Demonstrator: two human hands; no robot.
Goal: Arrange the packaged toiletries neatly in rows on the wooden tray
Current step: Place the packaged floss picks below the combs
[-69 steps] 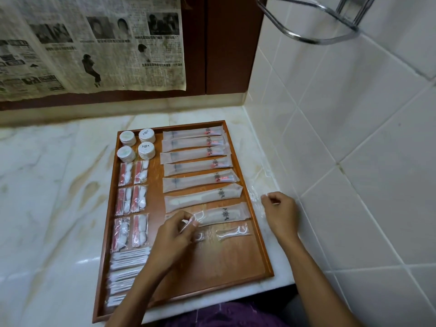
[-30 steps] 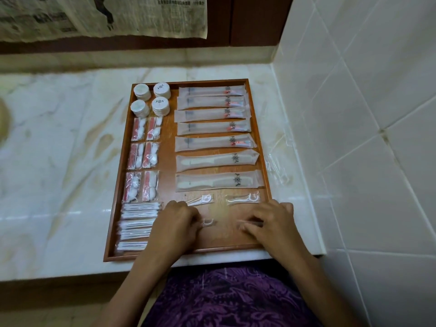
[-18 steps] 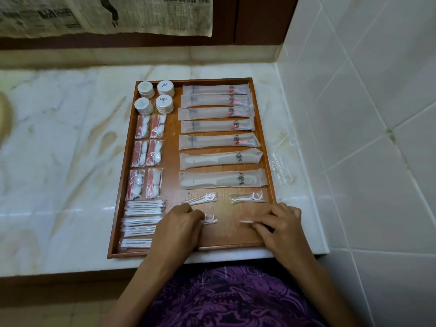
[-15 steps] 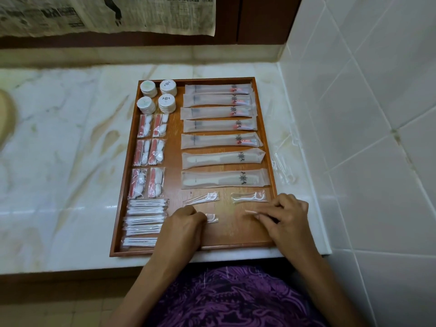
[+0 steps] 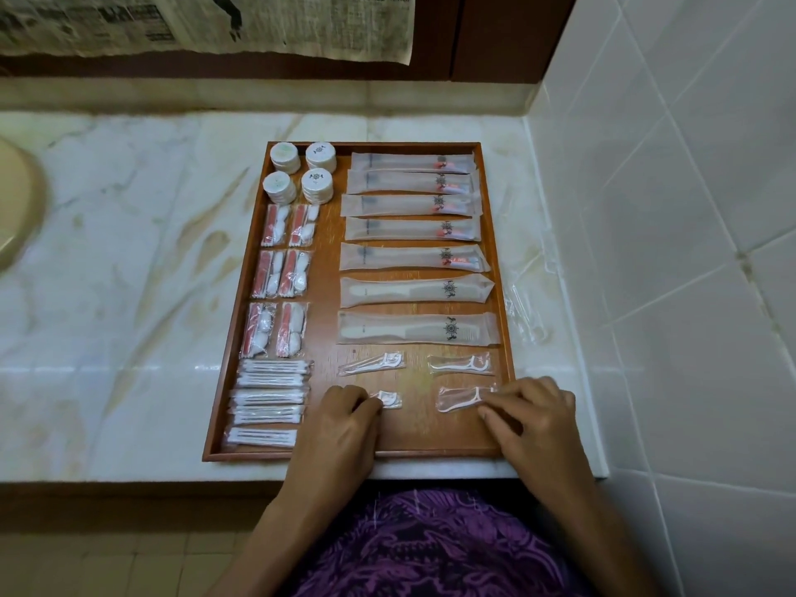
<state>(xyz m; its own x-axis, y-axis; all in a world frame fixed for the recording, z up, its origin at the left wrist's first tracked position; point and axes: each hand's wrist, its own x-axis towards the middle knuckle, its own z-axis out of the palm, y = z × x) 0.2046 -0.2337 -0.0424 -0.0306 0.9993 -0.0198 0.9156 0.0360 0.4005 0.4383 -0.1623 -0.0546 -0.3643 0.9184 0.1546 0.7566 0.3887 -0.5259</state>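
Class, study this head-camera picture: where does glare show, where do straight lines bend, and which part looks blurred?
Head view: a glare streak crosses the marble counter left of the wooden tray; the wide lens bows the wall tiles' grout lines; the newspaper print at the top is smeared and unreadable.

The wooden tray lies flat on the table, long side going far to near. Four round white boxes sit in its far left corner. Below them lie six little packs with red and white bits, in pairs. Nearest on the left are packs of cotton sticks. On the right, seven long see-through packs lie in a row, one under another. Four small floss pick packs lie near the front, two by two.
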